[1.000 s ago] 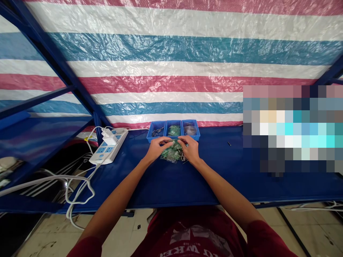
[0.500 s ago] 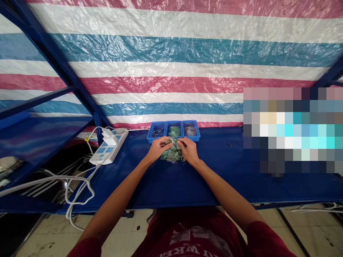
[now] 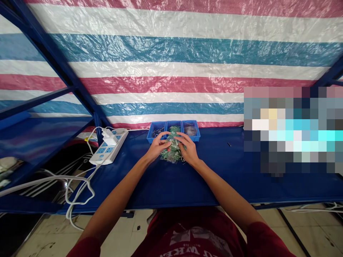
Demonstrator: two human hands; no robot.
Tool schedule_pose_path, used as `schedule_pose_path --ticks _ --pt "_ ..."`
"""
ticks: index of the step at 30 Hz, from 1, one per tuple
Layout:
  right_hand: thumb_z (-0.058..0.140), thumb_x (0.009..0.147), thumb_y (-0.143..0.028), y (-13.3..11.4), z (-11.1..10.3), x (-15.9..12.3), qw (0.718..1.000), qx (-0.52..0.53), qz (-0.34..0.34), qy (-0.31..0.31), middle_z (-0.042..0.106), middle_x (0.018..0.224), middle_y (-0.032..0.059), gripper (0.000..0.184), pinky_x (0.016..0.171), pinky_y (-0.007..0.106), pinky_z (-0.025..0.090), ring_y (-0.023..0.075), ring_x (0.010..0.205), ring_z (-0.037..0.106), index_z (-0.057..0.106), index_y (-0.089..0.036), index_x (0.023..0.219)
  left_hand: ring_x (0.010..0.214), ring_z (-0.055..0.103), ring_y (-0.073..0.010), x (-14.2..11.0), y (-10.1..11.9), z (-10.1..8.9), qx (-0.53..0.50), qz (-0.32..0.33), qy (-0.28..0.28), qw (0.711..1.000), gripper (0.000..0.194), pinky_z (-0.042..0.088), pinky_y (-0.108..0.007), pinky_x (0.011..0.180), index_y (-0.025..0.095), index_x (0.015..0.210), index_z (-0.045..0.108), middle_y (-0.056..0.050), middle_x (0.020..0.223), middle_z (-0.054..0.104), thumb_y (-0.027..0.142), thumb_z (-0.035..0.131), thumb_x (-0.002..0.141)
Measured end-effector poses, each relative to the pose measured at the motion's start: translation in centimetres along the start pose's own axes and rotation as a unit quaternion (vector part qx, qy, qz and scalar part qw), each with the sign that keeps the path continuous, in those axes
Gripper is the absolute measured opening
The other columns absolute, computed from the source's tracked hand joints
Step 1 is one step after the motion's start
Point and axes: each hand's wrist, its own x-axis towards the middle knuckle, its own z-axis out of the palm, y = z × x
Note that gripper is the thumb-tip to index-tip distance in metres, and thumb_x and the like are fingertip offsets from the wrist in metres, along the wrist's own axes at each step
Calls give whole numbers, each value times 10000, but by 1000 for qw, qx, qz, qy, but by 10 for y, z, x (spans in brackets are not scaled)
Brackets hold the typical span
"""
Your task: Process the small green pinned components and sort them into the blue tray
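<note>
My left hand (image 3: pixel 158 149) and my right hand (image 3: pixel 189 150) meet over a heap of small clear plastic bags holding green parts (image 3: pixel 171 156). Their fingers pinch the green-filled bag (image 3: pixel 175 141) at the top of the heap, just in front of a blue three-compartment tray (image 3: pixel 174 121). The tray's left compartment holds metal pins, its middle one green bags, and its right one clear bags. The hands partly hide the heap and the tray's front wall.
A white power strip (image 3: pixel 108 148) with a plugged-in adapter lies to the left, and white cables (image 3: pixel 77 185) hang over the edge of the blue table (image 3: pixel 171 182). A small dark pin (image 3: pixel 229 144) lies to the right. A striped tarp (image 3: pixel 171 85) stands behind, and a pixelated patch (image 3: pixel 292 130) covers the right side.
Both hands have moved slightly forward towards the tray. The green bag between them now stands higher and further forward, with the fingers closed around it.
</note>
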Motion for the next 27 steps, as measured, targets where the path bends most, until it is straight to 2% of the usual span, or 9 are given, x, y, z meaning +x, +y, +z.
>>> schedule_pose_path --ticks 2,4,6,8,11,15,22,25,27 --pt "432 930 -237 1 1 0 1000 -11 9 -5 610 1246 88 260 835 332 549 205 1090 607 668 -229 1037 713 646 -177 1 1 -1 48 30 26 998 446 522 -277 651 193 1190 559 -26 775 654 458 618 835" --pt "478 924 -277 3 3 0 999 -19 35 -5 674 1099 83 206 801 322 548 201 993 639 670 -218 969 943 635 -218 1 1 -2 117 84 68 987 382 522 -299 767 186 1077 636 -81 975 666 497 544 875" --pt "510 918 -327 5 3 0 998 -34 57 2 704 931 67 200 768 317 540 196 856 656 672 -210 914 1060 596 -239 1 1 -4 168 123 73 975 391 503 -320 852 180 1001 675 -102 1097 651 518 515 885" --pt "524 912 -365 6 4 0 997 -45 69 10 704 844 58 225 726 310 531 190 752 648 676 -204 872 962 625 -233 1 -1 -5 195 124 59 971 393 506 -332 835 174 980 689 -95 1023 680 524 561 855" --pt "526 908 -393 6 4 -1 997 -34 74 11 706 813 51 253 674 294 518 181 685 639 678 -202 843 755 634 -203 0 -5 -4 208 99 81 970 377 518 -316 730 159 917 697 -64 825 693 511 636 798" --pt "514 910 -380 6 5 -2 997 0 82 -1 678 705 24 247 620 285 510 167 585 626 671 -199 853 742 648 -199 1 -6 -3 187 100 82 974 359 522 -298 706 155 892 704 -59 821 708 495 639 793" --pt "491 920 -355 -1 5 -4 995 31 100 -1 669 679 -12 265 603 278 527 153 537 619 615 -232 1119 768 667 -230 -2 0 -4 186 106 106 971 338 526 -325 739 164 745 718 -58 791 732 491 644 793" --pt "429 946 -310 -5 3 -3 997 27 68 -13 665 681 1 269 628 287 530 152 562 620 650 -232 1079 744 661 -210 -2 1 -4 143 104 107 979 340 532 -303 698 154 788 710 -62 810 722 489 655 787" --pt "374 953 -256 -5 1 -2 999 14 41 -22 696 821 31 317 683 303 542 154 643 642 665 -243 1079 635 631 -170 -1 0 -3 103 92 107 985 351 524 -276 615 154 896 696 -37 728 686 486 661 788"
